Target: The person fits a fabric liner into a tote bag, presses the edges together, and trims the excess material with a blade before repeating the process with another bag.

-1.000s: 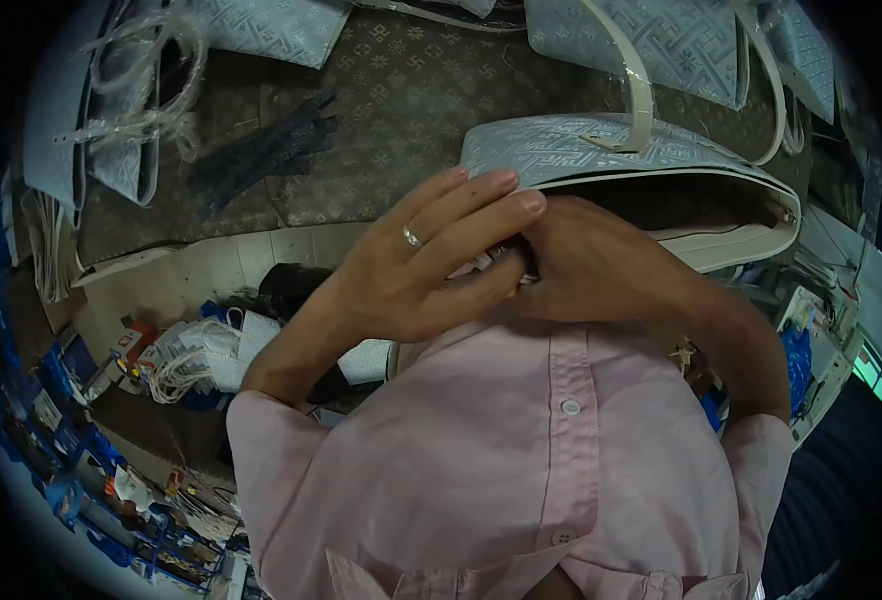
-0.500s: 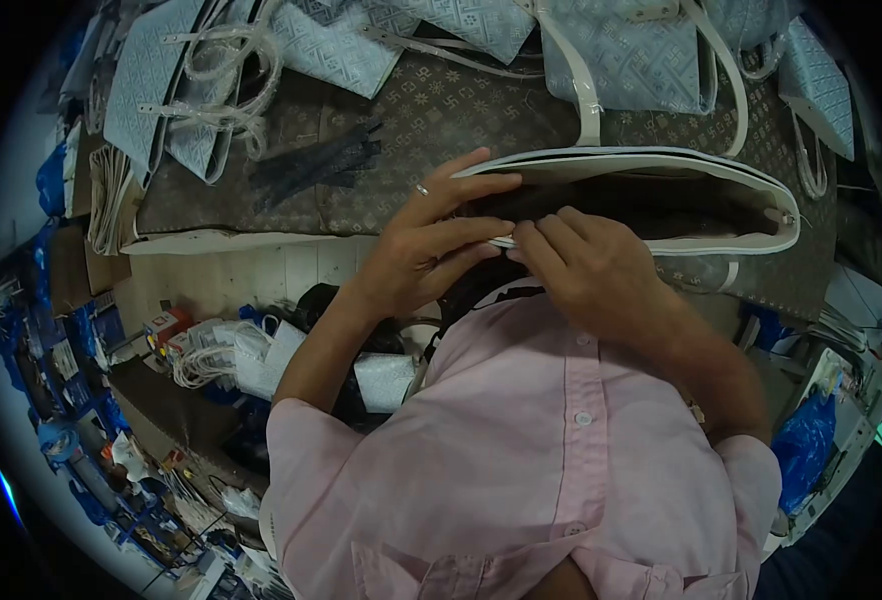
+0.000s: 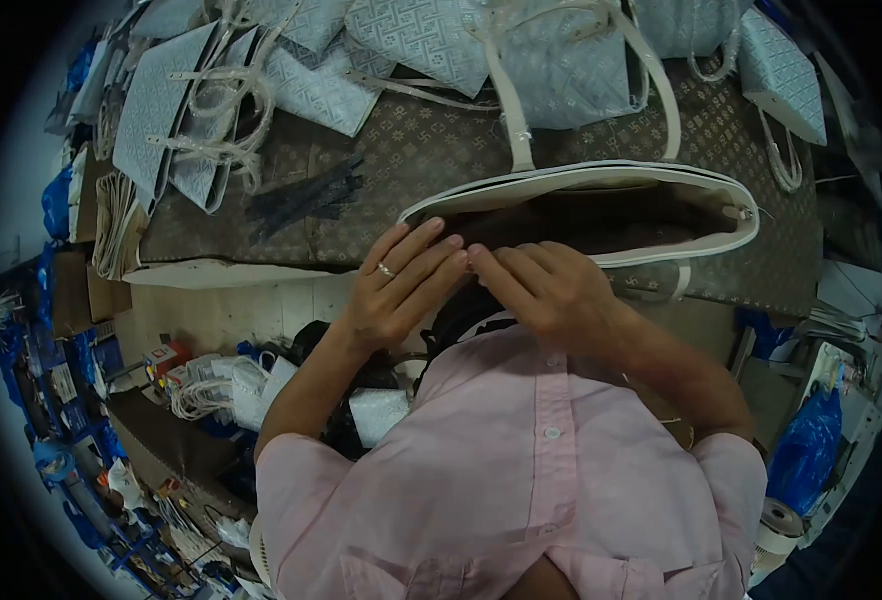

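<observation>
A handbag [image 3: 686, 247] with white edging lies on the patterned table, its dark mouth gaping towards me. One pale strap [image 3: 513, 125] loops up from its far side. My left hand [image 3: 396, 290], with a ring on one finger, is closed over the near rim at the bag's left end. Beside it, my right hand [image 3: 551, 285] grips the same rim with bent fingers. The fingertips of both hands almost meet there. My thumbs and the piece of rim beneath the fingers are mostly hidden.
Silvery embossed bags [image 3: 421, 45] crowd the back of the table. Dark strips [image 3: 306, 195] lie left of the handbag on the brown patterned cover [image 3: 381, 150]. Below left are white cords [image 3: 201, 390] and a red box [image 3: 168, 355]. A blue plastic bag [image 3: 806, 445] hangs at right.
My left hand has moved from spanning the bag's left end to the near rim, its fingers now closer together. The right hand stays on that rim. The whole view has shifted somewhat.
</observation>
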### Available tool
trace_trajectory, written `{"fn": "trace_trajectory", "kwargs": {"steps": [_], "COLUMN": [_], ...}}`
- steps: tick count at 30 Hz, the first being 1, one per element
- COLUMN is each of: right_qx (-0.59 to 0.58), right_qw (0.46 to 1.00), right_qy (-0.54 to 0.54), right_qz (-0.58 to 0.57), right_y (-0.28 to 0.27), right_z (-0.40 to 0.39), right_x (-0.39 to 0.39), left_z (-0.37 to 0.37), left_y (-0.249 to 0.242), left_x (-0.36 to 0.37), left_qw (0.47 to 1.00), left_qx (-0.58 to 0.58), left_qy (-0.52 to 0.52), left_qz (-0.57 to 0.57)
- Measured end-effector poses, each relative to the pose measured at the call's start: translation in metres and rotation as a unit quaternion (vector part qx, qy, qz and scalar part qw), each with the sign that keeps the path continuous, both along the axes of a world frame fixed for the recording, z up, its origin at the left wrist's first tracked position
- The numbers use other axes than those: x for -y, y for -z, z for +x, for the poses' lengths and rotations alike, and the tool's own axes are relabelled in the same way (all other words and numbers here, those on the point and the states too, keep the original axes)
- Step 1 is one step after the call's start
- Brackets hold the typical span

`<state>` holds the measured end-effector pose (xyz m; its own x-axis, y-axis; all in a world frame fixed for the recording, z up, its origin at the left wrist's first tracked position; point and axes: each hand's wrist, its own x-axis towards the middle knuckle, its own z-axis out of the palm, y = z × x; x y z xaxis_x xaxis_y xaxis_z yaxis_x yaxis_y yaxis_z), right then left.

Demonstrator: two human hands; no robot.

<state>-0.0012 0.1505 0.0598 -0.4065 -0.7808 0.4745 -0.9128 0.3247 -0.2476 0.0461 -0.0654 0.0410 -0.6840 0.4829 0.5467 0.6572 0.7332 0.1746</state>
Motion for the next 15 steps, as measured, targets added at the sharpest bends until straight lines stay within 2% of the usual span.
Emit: {"fn": "trace_trajectory", "kwargs": {"steps": [4, 6, 9, 10, 12, 15], "right_qx": [-0.002, 0.038, 0.085, 0.079, 0.043, 0.028], "right_qw": [1.0, 0.999, 0.996, 0.995, 0.996, 0.991], "right_qy": [0.0, -0.007, 0.025, 0.037, 0.071, 0.129], "right_qz": [0.011, -0.005, 0.032, 0.037, -0.041, -0.015], "right_y": [0.007, 0.009, -0.003, -0.003, 0.0, -0.004], "right_z": [0.008, 0.003, -0.002, -0.004, -0.01, -0.014], "right_x": [-0.001, -0.001, -0.012, -0.023, -0.062, -0.128], "left_z": [-0.001, -0.005, -0.009, -0.008, -0.006, -0.005], "left_y": [-0.003, -0.013, -0.021, -0.02, -0.016, -0.02], "left_x": [0.001, 0.001, 0.001, 0.003, 0.006, 0.004], "left_qw": [0.999, 0.993, 0.995, 0.995, 0.996, 0.993], "left_qx": [0.025, 0.105, 0.092, 0.086, 0.08, 0.109], "left_qy": [0.021, 0.023, 0.016, 0.028, -0.009, -0.007], "left_qz": [0.038, 0.044, 0.027, 0.032, 0.028, 0.034]}}
